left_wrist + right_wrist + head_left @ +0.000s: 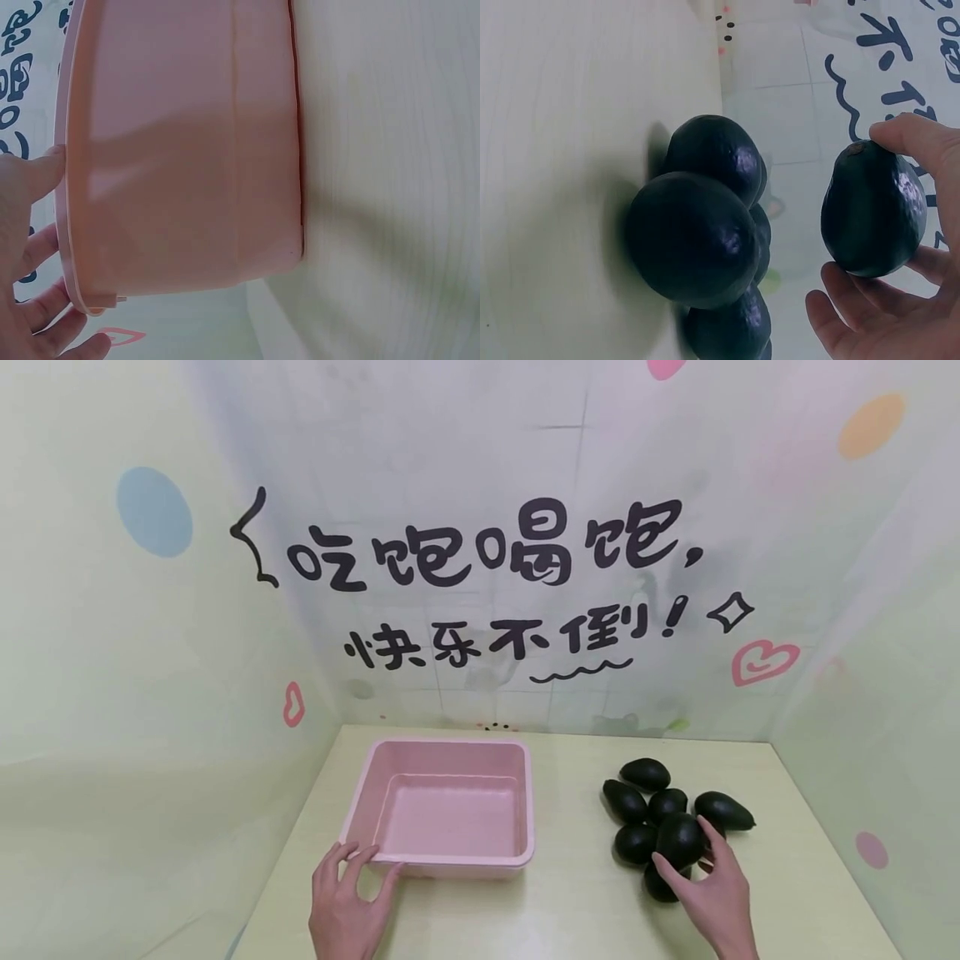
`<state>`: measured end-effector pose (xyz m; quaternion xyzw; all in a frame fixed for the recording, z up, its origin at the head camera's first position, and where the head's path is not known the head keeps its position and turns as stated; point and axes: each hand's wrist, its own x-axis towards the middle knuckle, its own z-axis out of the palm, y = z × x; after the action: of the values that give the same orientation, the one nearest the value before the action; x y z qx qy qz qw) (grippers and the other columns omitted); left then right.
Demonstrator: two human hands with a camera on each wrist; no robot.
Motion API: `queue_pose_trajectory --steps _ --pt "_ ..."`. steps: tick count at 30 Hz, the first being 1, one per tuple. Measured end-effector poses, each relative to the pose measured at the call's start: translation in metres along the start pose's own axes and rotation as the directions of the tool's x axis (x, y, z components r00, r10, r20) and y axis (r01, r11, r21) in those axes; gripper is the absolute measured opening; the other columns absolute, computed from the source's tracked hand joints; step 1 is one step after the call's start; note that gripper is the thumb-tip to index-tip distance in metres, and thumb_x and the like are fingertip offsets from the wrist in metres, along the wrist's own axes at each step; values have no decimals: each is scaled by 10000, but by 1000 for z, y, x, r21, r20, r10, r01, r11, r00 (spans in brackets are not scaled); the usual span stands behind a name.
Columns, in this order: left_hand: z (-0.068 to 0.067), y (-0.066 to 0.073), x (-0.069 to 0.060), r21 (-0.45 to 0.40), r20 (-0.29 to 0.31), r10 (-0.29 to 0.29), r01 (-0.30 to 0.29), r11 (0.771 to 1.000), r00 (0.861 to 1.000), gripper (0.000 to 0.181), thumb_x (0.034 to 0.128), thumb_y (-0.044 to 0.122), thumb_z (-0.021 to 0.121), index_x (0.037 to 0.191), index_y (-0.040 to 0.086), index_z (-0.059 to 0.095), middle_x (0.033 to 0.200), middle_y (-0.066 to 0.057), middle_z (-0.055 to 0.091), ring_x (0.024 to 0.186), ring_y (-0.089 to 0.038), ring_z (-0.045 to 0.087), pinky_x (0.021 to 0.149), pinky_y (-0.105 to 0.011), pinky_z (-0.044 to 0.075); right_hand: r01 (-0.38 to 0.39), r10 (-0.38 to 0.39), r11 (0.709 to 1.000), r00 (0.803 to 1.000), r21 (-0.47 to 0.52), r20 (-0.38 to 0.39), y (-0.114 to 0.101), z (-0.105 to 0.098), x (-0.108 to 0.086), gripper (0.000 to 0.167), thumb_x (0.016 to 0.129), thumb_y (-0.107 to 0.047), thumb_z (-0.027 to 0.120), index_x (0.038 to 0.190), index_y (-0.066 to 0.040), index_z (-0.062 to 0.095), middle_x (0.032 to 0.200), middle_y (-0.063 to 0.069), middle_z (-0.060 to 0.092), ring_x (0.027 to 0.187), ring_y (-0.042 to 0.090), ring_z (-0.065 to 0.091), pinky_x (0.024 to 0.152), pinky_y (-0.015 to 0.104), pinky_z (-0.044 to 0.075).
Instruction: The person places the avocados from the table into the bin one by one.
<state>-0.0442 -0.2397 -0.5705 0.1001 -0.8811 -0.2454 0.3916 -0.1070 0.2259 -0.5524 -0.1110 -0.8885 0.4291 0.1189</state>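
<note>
A pink plastic bin (450,817) stands on the left of the table, with nothing in it. My left hand (348,902) rests on its near left corner, the thumb and fingers (46,304) touching the rim (64,187). My right hand (716,889) holds a dark green avocado (681,840) between thumb and fingers. In the right wrist view this avocado (874,210) is upright and raised off the table, apart from the others. Several more avocados (625,802) lie in a cluster below and around it, some partly hidden.
The pale wooden table (577,893) has a printed curtain (480,460) with black lettering behind it. Similar curtains (911,760) hang at both sides. Table surface separates the bin from the avocado cluster.
</note>
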Motion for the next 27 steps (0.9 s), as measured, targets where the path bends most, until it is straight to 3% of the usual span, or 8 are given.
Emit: queue_pose_trajectory --steps 4,6,8,12,14,23,24,27 --pt "0 0 1 11 15 -16 15 1000 1000 420 691 256 962 1042 107 787 1239 -134 684 1306 -417 566 753 -644 597 2 -2 1000 1000 2 1 -5 -1 0 938 839 -358 918 1602 -89 443 1556 205 549 1057 -70 530 840 -3 383" --pt "-1 0 1 11 18 -19 19 1000 1000 415 692 256 962 1038 107 789 1238 -129 684 1306 -414 567 753 -646 596 -8 8 1000 1000 0 7 -7 -2 1 944 840 -371 917 1609 -104 438 1561 195 549 1011 -147 458 848 15 397" --pt "-1 0 1 9 18 -19 19 1000 1000 413 692 253 963 1035 104 789 1234 -132 684 1303 -416 568 759 -647 596 -6 6 1000 1000 -2 18 -9 -3 2 953 842 -380 916 1613 -102 430 1567 197 543 1046 -91 519 854 34 410" --pt "-1 0 2 10 14 -4 4 1000 1000 427 684 241 969 1038 89 784 1218 -149 682 1281 -437 575 756 -647 599 5 -5 1000 999 -6 39 -13 -2 2 967 847 -385 912 1618 -78 415 1585 201 523 1189 257 630 845 17 392" --pt "0 0 3 15 11 0 0 1000 1000 433 680 238 974 1038 83 785 1208 -155 683 1270 -445 581 750 -647 601 15 -15 1000 999 0 45 -16 -2 2 967 850 -375 911 1615 -59 410 1585 212 517 1229 349 633 836 0 375" --pt "-2 0 4 35 23 -16 16 999 1000 422 675 254 982 1016 91 796 1202 -156 692 1249 -444 596 764 -643 599 62 -61 998 997 -15 54 -31 0 1 939 844 -386 914 1599 -86 444 1568 188 529 1187 248 633 865 5 396" --pt "-2 0 5 35 20 -14 14 999 1000 423 670 253 985 1012 92 795 1198 -157 693 1242 -444 597 770 -638 598 69 -69 998 996 -11 56 -34 1 0 933 844 -381 914 1597 -86 448 1578 193 520 1213 331 632 869 4 395" --pt "-1 0 5 30 10 -8 8 1000 1000 433 655 250 995 1001 90 791 1186 -168 693 1225 -452 598 791 -626 594 91 -91 996 994 2 61 -40 3 -2 927 844 -371 916 1596 -88 453 1598 216 501 1221 377 646 879 -3 390"
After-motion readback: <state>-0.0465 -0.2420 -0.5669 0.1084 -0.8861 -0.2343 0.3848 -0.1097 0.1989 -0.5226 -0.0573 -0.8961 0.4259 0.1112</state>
